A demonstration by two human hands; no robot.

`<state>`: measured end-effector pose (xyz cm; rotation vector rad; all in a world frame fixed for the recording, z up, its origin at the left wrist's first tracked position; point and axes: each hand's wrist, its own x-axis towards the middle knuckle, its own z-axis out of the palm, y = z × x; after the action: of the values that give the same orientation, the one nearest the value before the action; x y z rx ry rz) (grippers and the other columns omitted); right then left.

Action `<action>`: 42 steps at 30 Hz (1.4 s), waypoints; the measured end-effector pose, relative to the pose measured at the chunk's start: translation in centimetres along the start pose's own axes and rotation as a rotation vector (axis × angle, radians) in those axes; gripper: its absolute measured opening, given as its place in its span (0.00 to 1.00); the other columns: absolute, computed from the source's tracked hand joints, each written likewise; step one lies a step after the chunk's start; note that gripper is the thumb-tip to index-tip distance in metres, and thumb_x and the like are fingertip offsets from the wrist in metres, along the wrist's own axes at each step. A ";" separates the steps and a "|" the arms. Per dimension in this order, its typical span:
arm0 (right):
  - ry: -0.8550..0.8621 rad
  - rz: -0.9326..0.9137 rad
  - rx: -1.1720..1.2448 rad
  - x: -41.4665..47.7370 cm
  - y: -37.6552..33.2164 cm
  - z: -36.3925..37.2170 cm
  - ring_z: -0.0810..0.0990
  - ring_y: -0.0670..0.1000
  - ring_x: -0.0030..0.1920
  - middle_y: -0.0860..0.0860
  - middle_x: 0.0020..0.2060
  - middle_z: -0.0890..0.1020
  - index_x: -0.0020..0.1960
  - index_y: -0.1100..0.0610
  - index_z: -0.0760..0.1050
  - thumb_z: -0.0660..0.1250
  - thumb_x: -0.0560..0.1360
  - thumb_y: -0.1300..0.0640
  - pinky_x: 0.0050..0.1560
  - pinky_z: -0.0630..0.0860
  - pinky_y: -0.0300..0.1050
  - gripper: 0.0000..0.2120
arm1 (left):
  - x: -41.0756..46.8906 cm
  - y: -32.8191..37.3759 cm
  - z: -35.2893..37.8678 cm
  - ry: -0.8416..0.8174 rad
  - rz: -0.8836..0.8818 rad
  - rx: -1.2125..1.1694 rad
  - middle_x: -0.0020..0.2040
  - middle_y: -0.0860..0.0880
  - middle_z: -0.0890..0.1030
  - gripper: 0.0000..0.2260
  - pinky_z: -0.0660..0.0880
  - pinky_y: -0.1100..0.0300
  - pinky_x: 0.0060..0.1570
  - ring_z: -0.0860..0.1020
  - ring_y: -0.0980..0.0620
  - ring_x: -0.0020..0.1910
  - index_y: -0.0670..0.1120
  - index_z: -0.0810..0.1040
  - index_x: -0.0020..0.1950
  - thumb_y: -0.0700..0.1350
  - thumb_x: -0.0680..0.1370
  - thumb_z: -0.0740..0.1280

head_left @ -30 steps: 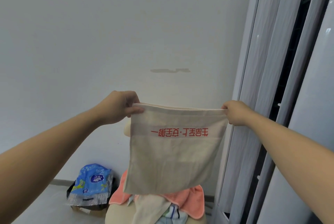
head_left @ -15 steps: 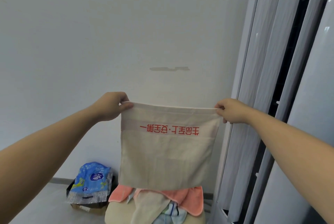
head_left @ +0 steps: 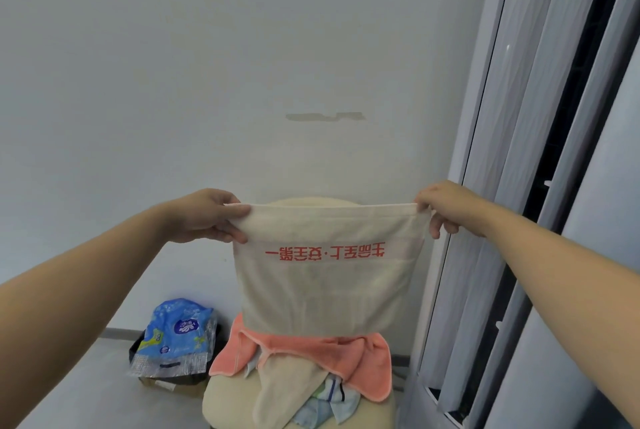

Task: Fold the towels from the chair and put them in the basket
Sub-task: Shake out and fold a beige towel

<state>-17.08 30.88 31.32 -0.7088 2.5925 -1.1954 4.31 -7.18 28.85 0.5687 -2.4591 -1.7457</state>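
Beige 1 towel (head_left: 325, 286), left hand (head_left: 204, 217), right hand (head_left: 446, 208), fingers (head_left: 240, 211) pinching 2 top corners

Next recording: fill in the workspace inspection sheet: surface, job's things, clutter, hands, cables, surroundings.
Surface: cream chair, seat heaped with towels.
Job's things: beige towel with red print, held up hanging; pink towel on the chair; basket not in view.
Clutter: blue plastic bag left of the chair.
Hands: left hand and right hand each pinch a top corner.
Cables: nothing seen.
Surroundings: white wall; grey panels at right.
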 end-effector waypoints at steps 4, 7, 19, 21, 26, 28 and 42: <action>-0.015 0.098 0.100 0.8 0.8 1.0 0.74 0.56 0.23 0.60 0.41 0.75 0.47 0.62 0.72 0.62 0.75 0.61 0.23 0.58 0.37 0.04 | 1.4 -0.6 -0.7 -0.104 -0.092 -0.083 0.46 0.38 0.84 0.19 0.80 0.62 0.38 0.85 0.50 0.42 0.38 0.77 0.62 0.49 0.78 0.70; -0.044 0.152 0.052 1.9 1.4 2.2 0.80 0.57 0.25 0.63 0.48 0.76 0.51 0.65 0.74 0.62 0.77 0.61 0.23 0.65 0.38 0.08 | 2.9 -1.5 -0.7 -0.067 -0.152 -0.055 0.48 0.38 0.85 0.19 0.82 0.60 0.40 0.85 0.49 0.44 0.37 0.77 0.62 0.48 0.77 0.72; 0.144 0.059 0.206 3.4 1.5 5.3 0.87 0.64 0.41 0.70 0.46 0.83 0.51 0.66 0.76 0.56 0.81 0.62 0.50 0.84 0.62 0.11 | 5.2 -2.5 0.9 0.305 0.149 -0.191 0.52 0.34 0.84 0.13 0.84 0.57 0.46 0.86 0.42 0.49 0.33 0.78 0.56 0.43 0.80 0.71; 0.207 0.014 0.196 2.5 1.1 5.2 0.87 0.62 0.39 0.68 0.45 0.83 0.49 0.68 0.76 0.57 0.80 0.62 0.49 0.84 0.62 0.11 | 4.2 -2.3 0.6 0.300 0.189 -0.204 0.51 0.36 0.84 0.11 0.84 0.57 0.48 0.86 0.42 0.50 0.35 0.79 0.54 0.43 0.80 0.71; 0.246 -0.033 0.113 -0.9 1.6 6.0 0.87 0.55 0.36 0.63 0.44 0.84 0.47 0.69 0.76 0.58 0.79 0.61 0.46 0.85 0.55 0.12 | 0.4 -4.3 1.1 0.225 0.194 -0.242 0.50 0.37 0.84 0.09 0.83 0.57 0.52 0.85 0.42 0.53 0.37 0.77 0.53 0.43 0.81 0.70; 0.225 -0.030 0.105 -2.4 2.6 7.2 0.87 0.56 0.36 0.64 0.43 0.84 0.44 0.67 0.76 0.59 0.79 0.62 0.46 0.85 0.56 0.11 | -1.2 -6.2 1.8 0.200 0.162 -0.254 0.48 0.37 0.84 0.09 0.83 0.56 0.53 0.85 0.41 0.54 0.36 0.77 0.53 0.42 0.81 0.69; -0.144 0.235 -0.090 -11.9 15.9 18.6 0.85 0.55 0.29 0.62 0.33 0.85 0.46 0.68 0.78 0.61 0.79 0.59 0.36 0.84 0.48 0.12 | -9.6 -22.7 10.1 0.085 -0.124 0.264 0.40 0.43 0.86 0.10 0.83 0.54 0.46 0.86 0.51 0.40 0.41 0.78 0.49 0.49 0.80 0.71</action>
<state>-5.32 33.45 6.94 -0.4698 2.5374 -0.9283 16.29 -1.33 5.77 0.8155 -2.6637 -1.4071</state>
